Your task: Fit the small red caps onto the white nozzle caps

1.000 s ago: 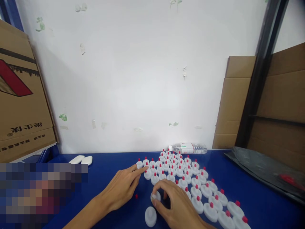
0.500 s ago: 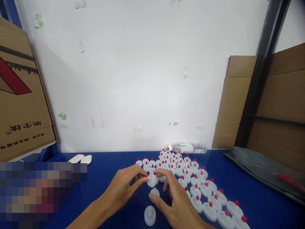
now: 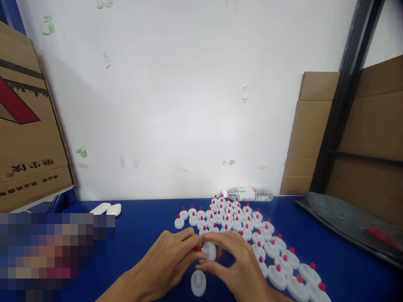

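Note:
Between my hands a small translucent white squeeze bottle (image 3: 210, 252) lies tilted sideways, its nozzle pointing left. My right hand (image 3: 234, 262) is closed around the bottle's body, thumb below and fingers above. A red cap (image 3: 199, 249) sits at the nozzle, pinched between the thumb and forefinger of my left hand (image 3: 174, 258). Just below my hands, a bottle without a visible cap (image 3: 198, 283) rests on the blue table (image 3: 135, 235). Beyond and to the right stand many similar bottles with red caps (image 3: 271, 249), set close together in slanting rows.
A clear water bottle (image 3: 247, 193) lies along the white wall. Two white oval pieces (image 3: 113, 209) are at the left back. A cardboard box (image 3: 31, 126) stands left; a grey plastic bag (image 3: 346, 224) lies on the right. The lower left is pixelated.
Both hands have come closer together and lower. My right hand, loosely open before, now grips a bottle, and my left fingers hold a red cap at its nozzle. The loose cap on the table is out of sight.

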A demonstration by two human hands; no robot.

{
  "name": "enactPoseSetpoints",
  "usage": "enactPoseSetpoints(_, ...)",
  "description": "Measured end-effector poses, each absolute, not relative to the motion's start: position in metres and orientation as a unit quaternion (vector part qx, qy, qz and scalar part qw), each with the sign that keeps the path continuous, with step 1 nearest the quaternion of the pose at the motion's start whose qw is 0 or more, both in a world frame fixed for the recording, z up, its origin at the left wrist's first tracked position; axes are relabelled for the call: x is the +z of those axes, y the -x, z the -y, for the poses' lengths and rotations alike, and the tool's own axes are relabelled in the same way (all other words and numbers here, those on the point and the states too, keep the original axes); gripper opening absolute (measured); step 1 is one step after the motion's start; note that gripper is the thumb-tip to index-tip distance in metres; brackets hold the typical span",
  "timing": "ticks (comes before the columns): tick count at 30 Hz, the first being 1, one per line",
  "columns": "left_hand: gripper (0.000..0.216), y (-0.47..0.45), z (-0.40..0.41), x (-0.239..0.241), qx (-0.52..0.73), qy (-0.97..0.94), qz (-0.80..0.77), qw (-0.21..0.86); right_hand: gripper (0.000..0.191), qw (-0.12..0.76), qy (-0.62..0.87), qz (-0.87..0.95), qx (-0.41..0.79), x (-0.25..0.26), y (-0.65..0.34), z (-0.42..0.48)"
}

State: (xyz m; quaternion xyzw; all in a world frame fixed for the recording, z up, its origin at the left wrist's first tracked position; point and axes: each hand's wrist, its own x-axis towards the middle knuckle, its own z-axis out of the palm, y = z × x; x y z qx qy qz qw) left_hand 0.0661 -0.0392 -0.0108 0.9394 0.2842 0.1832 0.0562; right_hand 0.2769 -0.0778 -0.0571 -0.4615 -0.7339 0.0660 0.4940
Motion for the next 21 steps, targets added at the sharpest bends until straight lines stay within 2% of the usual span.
enactPoseSetpoints(3,0.031,-0.067,0.043,-0.010,0.186,-0.940,-0.271,0.095,0.049,0.489,0.433,0.757,0.021,-0.055,-0.277,0.079)
enactPoseSetpoints(9,0.052,-0.063,0.031,-0.010,0.266,-0.838,-0.312,0.360,0.025,0.473,0.412,0.777,-0.038,-0.048,-0.287,0.074)
enactPoseSetpoints(11,0.051,-0.057,0.021,-0.007,0.281,-0.843,-0.340,0.309,0.018,0.466,0.413,0.781,-0.046,-0.044,-0.292,0.072)
enactPoseSetpoints(15,0.035,-0.043,0.006,-0.005,0.202,-0.901,-0.378,0.065,0.010,0.436,0.360,0.819,-0.099,-0.033,-0.294,0.077)
enactPoseSetpoints(17,0.028,-0.038,0.002,-0.007,0.155,-0.911,-0.380,0.033,0.013,0.406,0.305,0.848,-0.148,-0.028,-0.293,0.082)
enactPoseSetpoints(21,0.028,-0.035,-0.003,-0.015,0.135,-0.919,-0.370,0.038,0.018,0.382,0.250,0.870,-0.185,-0.021,-0.291,0.088)
